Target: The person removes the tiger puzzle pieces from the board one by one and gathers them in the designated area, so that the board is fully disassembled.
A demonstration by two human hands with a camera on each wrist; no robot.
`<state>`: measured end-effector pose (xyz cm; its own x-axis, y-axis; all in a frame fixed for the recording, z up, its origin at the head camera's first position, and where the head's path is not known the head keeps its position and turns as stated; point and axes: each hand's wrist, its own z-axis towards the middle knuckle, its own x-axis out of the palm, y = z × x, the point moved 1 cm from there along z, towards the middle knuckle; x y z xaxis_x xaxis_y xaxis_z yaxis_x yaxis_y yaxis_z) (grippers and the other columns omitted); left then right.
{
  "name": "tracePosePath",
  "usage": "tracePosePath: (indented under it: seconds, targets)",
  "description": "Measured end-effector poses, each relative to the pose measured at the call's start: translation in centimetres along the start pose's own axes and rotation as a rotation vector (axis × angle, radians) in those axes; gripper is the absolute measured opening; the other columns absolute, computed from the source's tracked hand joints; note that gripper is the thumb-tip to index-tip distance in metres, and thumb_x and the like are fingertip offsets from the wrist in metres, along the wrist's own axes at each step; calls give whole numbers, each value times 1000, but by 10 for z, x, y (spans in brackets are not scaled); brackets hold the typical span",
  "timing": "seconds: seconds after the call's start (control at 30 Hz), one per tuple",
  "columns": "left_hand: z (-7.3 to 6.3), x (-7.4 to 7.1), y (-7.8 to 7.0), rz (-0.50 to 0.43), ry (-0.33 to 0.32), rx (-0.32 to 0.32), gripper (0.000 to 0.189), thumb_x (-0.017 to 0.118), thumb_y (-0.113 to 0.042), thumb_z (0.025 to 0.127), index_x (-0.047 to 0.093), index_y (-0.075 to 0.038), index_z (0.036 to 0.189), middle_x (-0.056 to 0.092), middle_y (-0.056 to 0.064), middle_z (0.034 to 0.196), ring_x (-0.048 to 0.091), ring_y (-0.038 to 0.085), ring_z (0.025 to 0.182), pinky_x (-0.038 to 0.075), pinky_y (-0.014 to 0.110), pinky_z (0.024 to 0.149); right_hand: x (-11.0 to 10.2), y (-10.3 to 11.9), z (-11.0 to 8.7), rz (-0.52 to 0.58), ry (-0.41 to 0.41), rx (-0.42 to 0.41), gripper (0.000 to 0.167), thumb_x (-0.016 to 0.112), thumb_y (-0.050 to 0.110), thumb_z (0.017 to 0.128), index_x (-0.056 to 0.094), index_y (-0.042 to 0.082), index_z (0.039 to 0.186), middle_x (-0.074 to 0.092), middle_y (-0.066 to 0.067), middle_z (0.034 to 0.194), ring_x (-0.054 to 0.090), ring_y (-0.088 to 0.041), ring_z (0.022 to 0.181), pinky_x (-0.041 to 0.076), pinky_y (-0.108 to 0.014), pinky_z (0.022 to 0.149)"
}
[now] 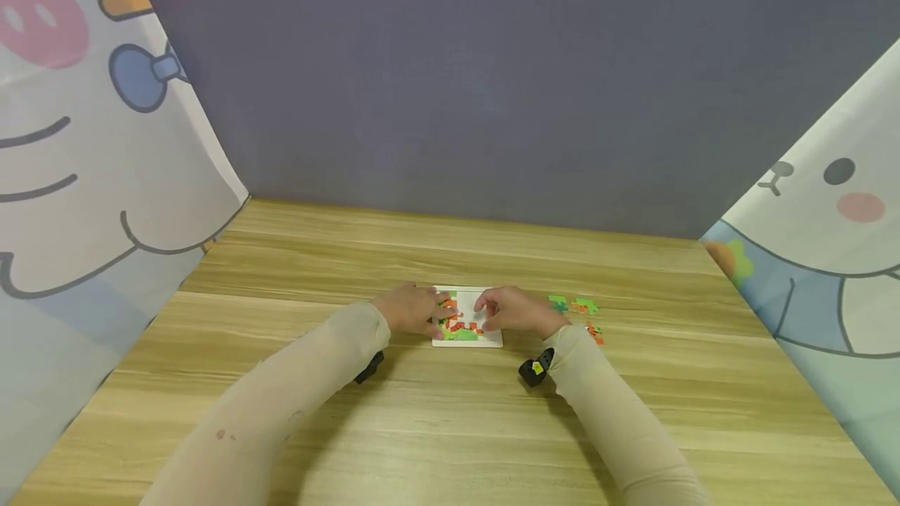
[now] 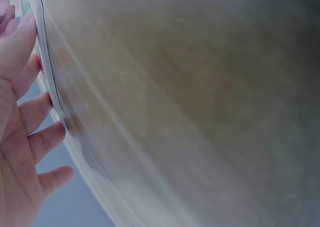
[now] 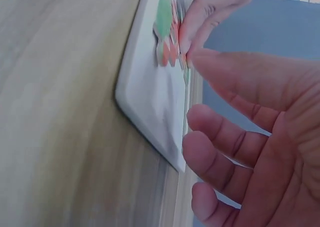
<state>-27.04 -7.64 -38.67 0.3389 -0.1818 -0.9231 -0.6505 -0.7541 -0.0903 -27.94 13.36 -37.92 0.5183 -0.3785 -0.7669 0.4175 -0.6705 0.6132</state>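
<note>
A white puzzle board (image 1: pixel 467 301) lies on the table, with joined green and orange-red puzzle pieces (image 1: pixel 464 333) along its left and near sides. My left hand (image 1: pixel 413 308) rests over the board's left edge, its fingers extended onto the pieces. In the left wrist view, the fingers of the left hand (image 2: pixel 22 117) are spread along that edge. My right hand (image 1: pixel 513 308) hovers at the board's right side, fingers bent loosely and thumb apart from the index finger. No piece shows in the right hand (image 3: pixel 260 122) in its wrist view.
Right of the board lie loose puzzle pieces: a green one (image 1: pixel 558 303), a green and orange one (image 1: pixel 585 305) and a red one (image 1: pixel 594 333) partly by the right wrist. A grey wall (image 1: pixel 464 100) stands behind the wooden table (image 1: pixel 450 428), with cartoon-printed cloths on both sides.
</note>
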Motion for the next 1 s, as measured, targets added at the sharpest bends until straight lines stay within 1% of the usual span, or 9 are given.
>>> tracePosePath:
  seconds: [0.27,0.43,0.57,0.7,0.93,1.0]
  targets:
    - [2,2,0,7,8,-13,61,52,-50,93,37,-30,148,24,1,156,25,24,142,23,54,111,6,5,7,-169,49,32,21,73,3,78,69,5,99,54,3,73,45,-9,63,40,-24,60]
    - [2,1,0,18,10,-18,61,52,-50,93,37,-30,149,24,1,157,26,23,142,24,54,111,8,10,9,-254,56,31,20,73,3,76,71,7,96,54,5,71,45,-8,61,40,-23,58]
    - [1,0,0,19,11,-22,61,52,-50,93,37,-30,148,25,1,156,26,23,142,24,54,111,9,11,11,-304,54,10,19,73,4,76,71,7,95,53,6,69,45,-7,60,39,-22,57]
    - [0,0,0,15,5,-18,61,53,-50,93,38,-29,148,25,0,156,26,24,142,24,54,110,10,11,11,-319,59,-4,19,73,4,77,71,7,96,53,6,68,44,-7,59,38,-22,56]
    - [0,0,0,-2,7,-15,61,53,-49,92,38,-28,148,25,1,156,25,25,142,24,55,110,10,13,10,-267,74,29,20,73,5,79,71,5,98,53,5,69,44,-8,59,39,-22,57]
    - [-1,0,0,-4,5,-16,61,54,-49,92,39,-28,148,25,1,156,26,25,142,24,56,110,10,14,10,-267,72,23,20,74,5,78,71,5,98,53,5,69,44,-7,59,38,-22,56]
